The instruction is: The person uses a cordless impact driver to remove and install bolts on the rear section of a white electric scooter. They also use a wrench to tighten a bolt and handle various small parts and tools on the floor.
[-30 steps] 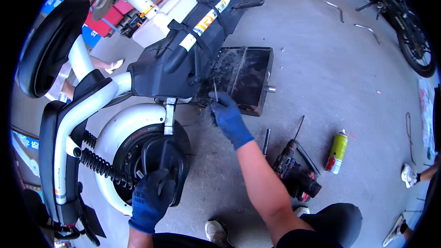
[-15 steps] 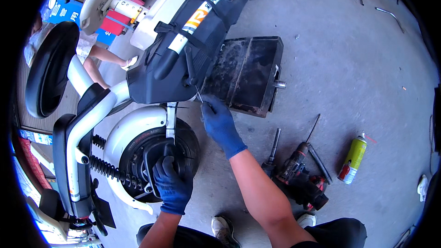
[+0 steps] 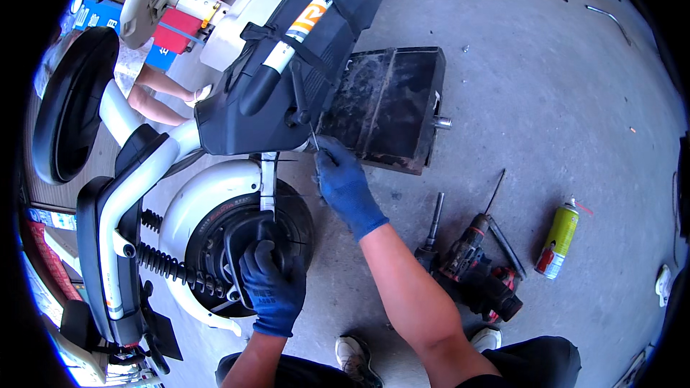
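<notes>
Left hand [image 3: 274,291], grip unclear, touches cover [image 3: 253,236]; right hand [image 3: 348,183] pinches rod [image 3: 314,141] near box [image 3: 402,104] edge.

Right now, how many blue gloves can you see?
2: one on the left hand, at the black part beside the wheel; one on the right hand, which holds a thin metal rod. Any others could be hidden.

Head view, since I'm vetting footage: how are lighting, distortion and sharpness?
Head view: the floor is softly lit, the lower-left rim washed out; head view: fisheye rounding leaves black corners; head view: the right hand looks fairly sharp, the left hand blends somewhat into the black cover, and the thin tool is too small to judge.
</notes>
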A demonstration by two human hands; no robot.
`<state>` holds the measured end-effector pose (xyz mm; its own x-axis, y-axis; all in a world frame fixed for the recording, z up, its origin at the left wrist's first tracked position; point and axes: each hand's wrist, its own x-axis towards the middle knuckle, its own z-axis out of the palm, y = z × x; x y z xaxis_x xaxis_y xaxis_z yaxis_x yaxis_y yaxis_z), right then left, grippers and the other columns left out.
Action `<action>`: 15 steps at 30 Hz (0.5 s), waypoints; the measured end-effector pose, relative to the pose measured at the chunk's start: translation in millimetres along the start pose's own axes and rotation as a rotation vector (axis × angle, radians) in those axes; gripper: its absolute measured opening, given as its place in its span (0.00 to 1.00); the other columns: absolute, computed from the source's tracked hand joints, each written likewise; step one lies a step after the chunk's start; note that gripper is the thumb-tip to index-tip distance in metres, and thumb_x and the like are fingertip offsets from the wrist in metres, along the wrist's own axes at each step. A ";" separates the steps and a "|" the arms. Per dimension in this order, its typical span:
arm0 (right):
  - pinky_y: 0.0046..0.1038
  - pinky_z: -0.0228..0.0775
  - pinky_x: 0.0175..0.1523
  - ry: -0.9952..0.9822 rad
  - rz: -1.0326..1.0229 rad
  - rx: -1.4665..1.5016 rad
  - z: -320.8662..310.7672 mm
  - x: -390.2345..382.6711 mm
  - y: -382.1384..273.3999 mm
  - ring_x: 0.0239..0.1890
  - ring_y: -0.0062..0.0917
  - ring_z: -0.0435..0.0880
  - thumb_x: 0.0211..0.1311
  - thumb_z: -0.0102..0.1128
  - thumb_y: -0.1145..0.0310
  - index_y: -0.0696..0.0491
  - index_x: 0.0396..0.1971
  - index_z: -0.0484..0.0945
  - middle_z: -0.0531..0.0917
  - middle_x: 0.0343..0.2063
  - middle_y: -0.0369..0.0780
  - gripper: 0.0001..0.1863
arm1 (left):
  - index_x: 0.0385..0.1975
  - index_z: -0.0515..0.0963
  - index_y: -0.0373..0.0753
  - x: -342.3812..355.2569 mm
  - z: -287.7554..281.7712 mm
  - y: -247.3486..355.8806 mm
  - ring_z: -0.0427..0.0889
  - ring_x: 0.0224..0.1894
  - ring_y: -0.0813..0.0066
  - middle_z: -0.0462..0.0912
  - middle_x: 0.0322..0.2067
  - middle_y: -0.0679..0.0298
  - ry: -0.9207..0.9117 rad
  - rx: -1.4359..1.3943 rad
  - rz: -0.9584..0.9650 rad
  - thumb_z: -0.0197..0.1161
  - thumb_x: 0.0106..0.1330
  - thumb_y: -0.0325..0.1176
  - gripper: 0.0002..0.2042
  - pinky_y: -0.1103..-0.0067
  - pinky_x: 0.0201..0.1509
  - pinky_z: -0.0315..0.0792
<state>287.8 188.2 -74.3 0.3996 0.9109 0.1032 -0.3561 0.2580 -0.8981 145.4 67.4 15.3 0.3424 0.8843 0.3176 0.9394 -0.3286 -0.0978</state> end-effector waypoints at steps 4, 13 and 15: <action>0.30 0.67 0.47 0.015 -0.018 -0.001 0.9 -1.5 -1.9 0.40 0.35 0.78 0.60 0.46 0.73 0.58 0.45 0.72 0.78 0.38 0.49 0.14 | 0.46 0.63 0.35 -1.7 0.7 -2.3 0.68 0.41 0.49 0.67 0.40 0.47 -0.003 -0.020 -0.011 0.63 0.49 0.34 0.25 0.61 0.44 0.63; 0.30 0.67 0.48 0.003 0.043 0.004 2.7 -2.3 -5.7 0.40 0.36 0.77 0.60 0.46 0.74 0.58 0.43 0.73 0.78 0.37 0.48 0.13 | 0.46 0.63 0.36 -1.8 1.8 -2.4 0.67 0.42 0.49 0.67 0.41 0.47 -0.008 -0.002 -0.010 0.64 0.49 0.34 0.25 0.61 0.46 0.62; 0.31 0.66 0.49 0.045 -0.024 -0.035 3.9 -2.4 -1.7 0.42 0.37 0.77 0.60 0.46 0.74 0.59 0.44 0.73 0.77 0.39 0.48 0.13 | 0.46 0.63 0.36 -0.9 1.3 -1.0 0.67 0.42 0.49 0.67 0.41 0.47 -0.004 -0.005 -0.009 0.64 0.49 0.34 0.25 0.61 0.46 0.62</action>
<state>284.1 186.8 -71.4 0.4458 0.8888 0.1063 -0.3165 0.2675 -0.9101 144.2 67.4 13.9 0.3343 0.8883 0.3150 0.9422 -0.3227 -0.0900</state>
